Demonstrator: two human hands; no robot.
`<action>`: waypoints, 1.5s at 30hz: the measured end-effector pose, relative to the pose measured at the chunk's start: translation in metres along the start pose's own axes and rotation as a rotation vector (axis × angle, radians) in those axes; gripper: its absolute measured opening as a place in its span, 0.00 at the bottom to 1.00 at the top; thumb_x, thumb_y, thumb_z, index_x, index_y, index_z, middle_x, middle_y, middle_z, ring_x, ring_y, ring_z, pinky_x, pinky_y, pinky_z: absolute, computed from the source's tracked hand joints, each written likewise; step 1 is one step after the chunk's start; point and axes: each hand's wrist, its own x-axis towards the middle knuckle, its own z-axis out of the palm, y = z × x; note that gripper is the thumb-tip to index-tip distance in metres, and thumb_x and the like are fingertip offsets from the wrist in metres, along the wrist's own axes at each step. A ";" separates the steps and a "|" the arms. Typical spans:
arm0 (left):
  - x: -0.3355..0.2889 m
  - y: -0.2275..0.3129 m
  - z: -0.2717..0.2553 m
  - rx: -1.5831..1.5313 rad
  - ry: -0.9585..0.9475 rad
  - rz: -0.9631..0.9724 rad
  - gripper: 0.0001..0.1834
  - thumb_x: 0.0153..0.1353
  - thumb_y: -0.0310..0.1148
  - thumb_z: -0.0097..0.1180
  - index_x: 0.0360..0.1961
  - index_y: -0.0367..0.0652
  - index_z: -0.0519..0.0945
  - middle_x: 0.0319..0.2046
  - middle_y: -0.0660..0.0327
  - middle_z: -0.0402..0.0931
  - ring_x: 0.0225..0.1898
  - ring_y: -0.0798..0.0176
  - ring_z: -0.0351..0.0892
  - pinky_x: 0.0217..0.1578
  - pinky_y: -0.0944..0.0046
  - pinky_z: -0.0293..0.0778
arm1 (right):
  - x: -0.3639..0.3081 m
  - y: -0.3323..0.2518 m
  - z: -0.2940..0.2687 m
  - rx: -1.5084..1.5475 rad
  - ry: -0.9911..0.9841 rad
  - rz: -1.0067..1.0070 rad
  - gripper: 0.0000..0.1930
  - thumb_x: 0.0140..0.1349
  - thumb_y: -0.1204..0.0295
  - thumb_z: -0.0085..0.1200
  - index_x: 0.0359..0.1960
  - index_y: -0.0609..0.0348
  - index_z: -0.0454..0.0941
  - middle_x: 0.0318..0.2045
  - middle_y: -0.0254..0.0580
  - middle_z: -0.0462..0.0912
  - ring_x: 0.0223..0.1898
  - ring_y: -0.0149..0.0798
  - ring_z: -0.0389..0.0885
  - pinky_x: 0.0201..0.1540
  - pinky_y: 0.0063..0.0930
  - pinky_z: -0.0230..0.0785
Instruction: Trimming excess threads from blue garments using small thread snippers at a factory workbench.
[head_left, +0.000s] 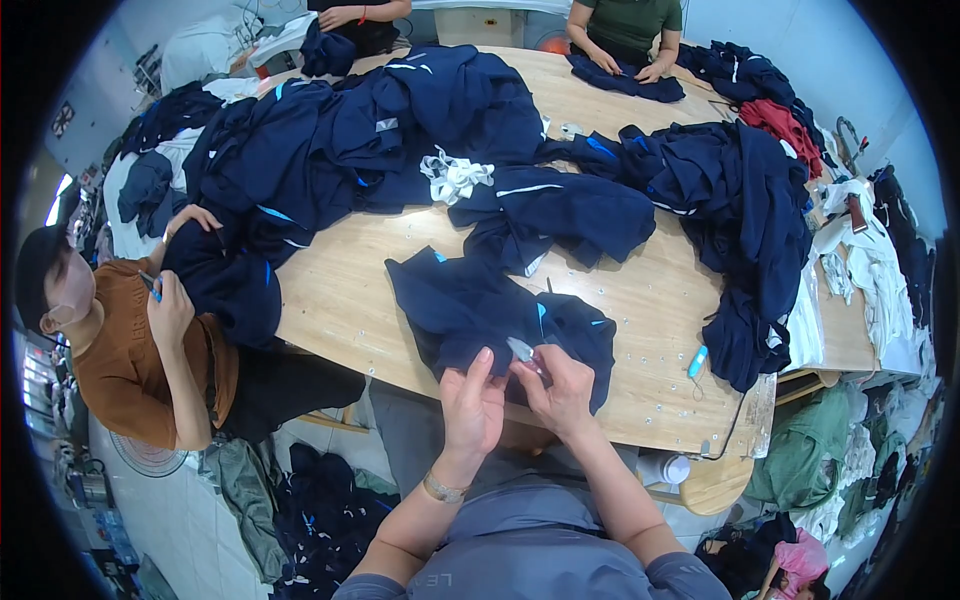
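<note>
A navy garment (470, 310) with light-blue trim lies bunched on the near edge of the table in front of me. My left hand (472, 402) pinches its near edge, thumb up. Close beside it, my right hand (556, 388) is closed around small thread snips (521, 350), whose pale metal blades point up and left over the cloth. Fingers hide most of the handle.
Heaped navy garments (330, 140) cover the far left, and another pile (730, 190) the right. White strips (455, 178) lie mid-table. A light-blue capped tool (697, 361) rests near the right edge. A person (150, 340) holding blue snips sits at left; two others work across the table (340, 270).
</note>
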 end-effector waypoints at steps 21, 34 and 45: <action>-0.001 0.002 0.003 0.028 0.025 -0.013 0.07 0.64 0.27 0.46 0.36 0.36 0.75 0.35 0.57 0.78 0.38 0.64 0.77 0.43 0.65 0.73 | 0.001 0.006 -0.007 -0.162 -0.120 -0.123 0.11 0.50 0.65 0.61 0.25 0.59 0.75 0.18 0.39 0.74 0.16 0.39 0.72 0.20 0.28 0.62; -0.001 0.000 -0.001 0.069 -0.019 0.038 0.07 0.64 0.27 0.46 0.41 0.37 0.72 0.37 0.56 0.77 0.40 0.63 0.77 0.44 0.63 0.74 | 0.002 0.007 -0.005 -0.149 -0.076 -0.170 0.13 0.53 0.63 0.60 0.23 0.58 0.72 0.16 0.38 0.71 0.14 0.37 0.68 0.19 0.24 0.57; -0.001 0.003 -0.009 -0.007 0.048 -0.099 0.15 0.68 0.40 0.38 0.47 0.44 0.70 0.45 0.59 0.74 0.45 0.63 0.76 0.41 0.55 0.79 | 0.017 -0.016 0.005 0.494 -0.058 0.439 0.11 0.56 0.71 0.60 0.36 0.62 0.72 0.20 0.23 0.65 0.21 0.18 0.59 0.22 0.13 0.52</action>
